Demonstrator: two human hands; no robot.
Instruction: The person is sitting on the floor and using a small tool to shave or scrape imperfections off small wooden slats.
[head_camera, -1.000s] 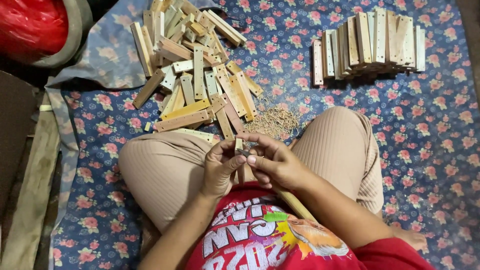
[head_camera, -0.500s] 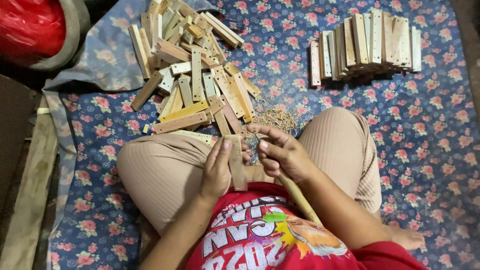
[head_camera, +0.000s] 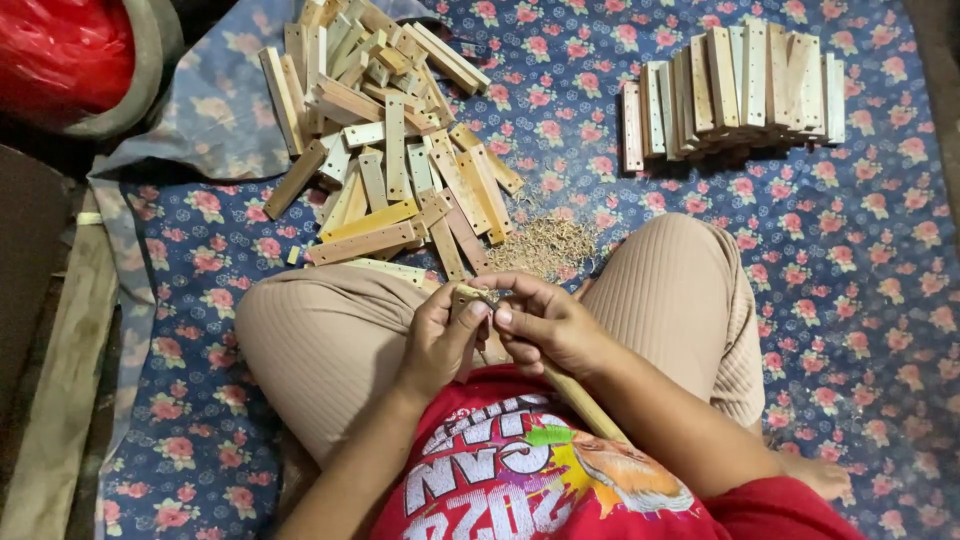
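Wooden slat, short and pale, sat pinched between our two hands over our lap, only its top end showing above the fingers. Our left hand was curled closed around its lower part, thumb pressed up near the tip. Our right hand was folded in from the other side, fingertips meeting the same end; it also seemed to hold a long thin stick that ran back down across our red shirt (whether the grip on it was firm we could not tell). Just beyond our knees lay a little heap of shavings on the flowered blue cloth. Past that, a loose pile of slats sprawled at the left, and a neat row of stacked slats stood well apart at the right.
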